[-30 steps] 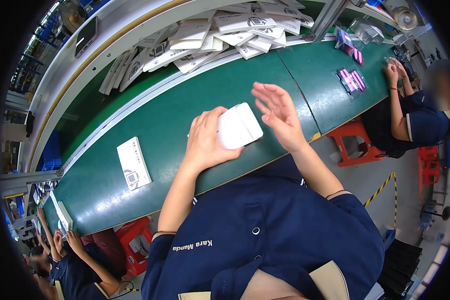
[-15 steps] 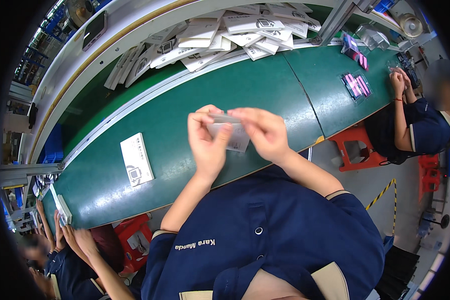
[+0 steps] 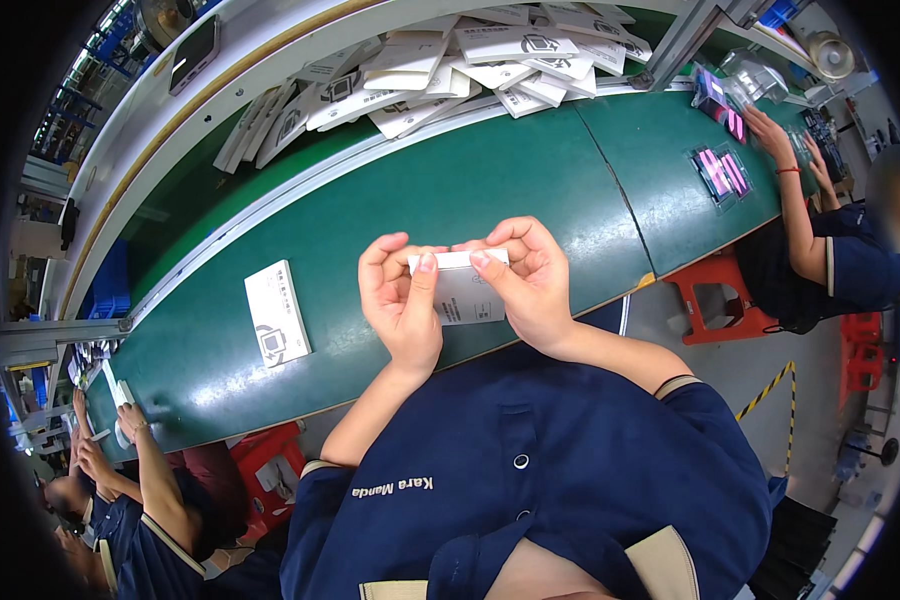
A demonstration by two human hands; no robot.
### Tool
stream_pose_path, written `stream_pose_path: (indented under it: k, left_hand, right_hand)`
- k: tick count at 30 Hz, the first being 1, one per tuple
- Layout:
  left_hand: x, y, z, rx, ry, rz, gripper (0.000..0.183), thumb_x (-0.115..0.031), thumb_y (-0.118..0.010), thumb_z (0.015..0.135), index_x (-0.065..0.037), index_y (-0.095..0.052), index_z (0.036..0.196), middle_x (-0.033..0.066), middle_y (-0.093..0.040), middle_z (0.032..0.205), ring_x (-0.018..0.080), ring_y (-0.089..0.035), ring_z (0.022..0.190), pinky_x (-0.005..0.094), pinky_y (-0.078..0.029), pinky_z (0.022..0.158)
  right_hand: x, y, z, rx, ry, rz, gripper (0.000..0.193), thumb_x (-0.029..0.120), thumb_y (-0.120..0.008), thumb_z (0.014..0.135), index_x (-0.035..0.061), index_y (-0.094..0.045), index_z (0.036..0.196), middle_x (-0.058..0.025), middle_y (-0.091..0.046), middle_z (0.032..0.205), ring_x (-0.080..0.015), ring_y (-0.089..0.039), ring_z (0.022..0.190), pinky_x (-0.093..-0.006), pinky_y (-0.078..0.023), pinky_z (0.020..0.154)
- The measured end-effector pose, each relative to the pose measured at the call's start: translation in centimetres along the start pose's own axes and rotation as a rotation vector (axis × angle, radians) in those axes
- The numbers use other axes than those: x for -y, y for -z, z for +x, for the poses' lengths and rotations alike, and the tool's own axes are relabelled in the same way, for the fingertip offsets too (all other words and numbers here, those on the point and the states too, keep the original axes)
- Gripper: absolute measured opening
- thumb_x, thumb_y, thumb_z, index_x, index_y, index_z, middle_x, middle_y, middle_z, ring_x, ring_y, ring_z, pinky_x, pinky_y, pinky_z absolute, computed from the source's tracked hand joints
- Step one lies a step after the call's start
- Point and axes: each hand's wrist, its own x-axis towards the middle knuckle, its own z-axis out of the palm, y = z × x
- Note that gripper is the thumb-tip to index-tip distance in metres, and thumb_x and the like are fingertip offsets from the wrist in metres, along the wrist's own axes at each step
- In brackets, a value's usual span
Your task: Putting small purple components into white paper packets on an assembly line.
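Note:
A flat white cardboard box [image 3: 467,292] is held upright over the green table, its narrow end facing up. My left hand [image 3: 402,305] grips the left side of that end, thumb pressed on the near edge and fingers curled behind. On the opposite side my right hand [image 3: 530,285] pinches the same end in a like way. The lower part of the box hangs between my palms, with grey print on its near face. To the left of my hands, another white box [image 3: 277,313] with a dark printed symbol lies flat on the table.
White boxes [image 3: 515,45] lie heaped on the ledge behind the green table [image 3: 370,215]. A phone [image 3: 195,55] rests on the upper shelf. Pink-and-black packs [image 3: 720,172] lie to the right, near a co-worker's hand [image 3: 773,138]. Another co-worker's hand [image 3: 132,422] works at far left.
Both hands have turned the white box so its narrow end shows, and the thumbs now press along that end. The right co-worker's hands moved to the packs; the left co-worker's arms shifted.

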Motion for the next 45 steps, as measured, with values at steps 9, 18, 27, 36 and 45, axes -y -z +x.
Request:
stream_pose_path:
  k: [9, 18, 27, 36, 45]
  left_hand:
    - [1.2, 0.4, -0.4, -0.016, -0.124, 0.069, 0.018, 0.003, -0.061, 0.095, -0.001, -0.051, 0.108, 0.0189, -0.066, 0.106, 0.0192, -0.066, 0.094, 0.0303, -0.050, 0.089]
    - [1.1, 1.1, -0.3, 0.077, -0.264, 0.133, 0.025, 0.007, -0.072, 0.086, -0.002, -0.050, 0.095, 0.0161, -0.060, 0.105, 0.0159, -0.062, 0.084, 0.0273, -0.054, 0.073]
    - [2.7, 0.6, 0.4, 0.045, -0.619, 0.332, 0.045, -0.008, -0.091, 0.069, -0.006, -0.052, 0.091, 0.0133, -0.063, 0.094, 0.0216, -0.059, 0.074, 0.0303, -0.047, 0.061]
    - [2.7, 2.4, 0.2, 0.163, -0.723, 0.463, 0.038, -0.022, -0.084, 0.080, -0.005, -0.058, 0.103, 0.0157, -0.063, 0.100, 0.0269, -0.063, 0.086, 0.0359, -0.051, 0.070]
    - [-2.5, 8.4, -0.7, -0.064, 0.210, 0.262, 0.089, 0.007, -0.061, 0.088, -0.003, -0.007, 0.159, 0.0158, -0.022, 0.162, 0.0206, -0.033, 0.143, 0.0326, -0.030, 0.116]
  right_hand:
    - [-1.1, 0.5, 0.2, 0.104, 0.170, -0.019, 0.019, -0.003, -0.062, 0.095, 0.0046, -0.046, 0.100, -0.0189, -0.069, 0.106, -0.0208, -0.066, 0.103, -0.0345, -0.054, 0.089]
    - [-1.1, 2.6, -0.1, 0.397, 0.541, -0.518, 0.015, 0.004, -0.061, 0.097, 0.0034, -0.051, 0.109, -0.0219, -0.068, 0.109, -0.0289, -0.068, 0.103, -0.0405, -0.055, 0.085]
    - [0.3, 1.1, -0.4, 0.122, 0.051, -0.086, 0.012, 0.005, -0.053, 0.103, 0.0029, -0.042, 0.109, -0.0221, -0.069, 0.106, -0.0220, -0.069, 0.100, -0.0318, -0.055, 0.087]
    - [-3.7, 5.2, 0.0, 0.438, 0.884, -0.801, 0.041, -0.001, -0.065, 0.092, 0.0057, -0.033, 0.117, -0.0285, -0.066, 0.105, -0.0375, -0.072, 0.088, -0.0412, -0.060, 0.072]
    - [-3.6, 0.3, 3.6, 0.965, 0.890, -1.114, 0.029, 0.021, -0.077, 0.070, 0.0057, -0.061, 0.087, -0.0162, -0.066, 0.122, -0.0347, -0.062, 0.117, -0.0522, -0.044, 0.107]
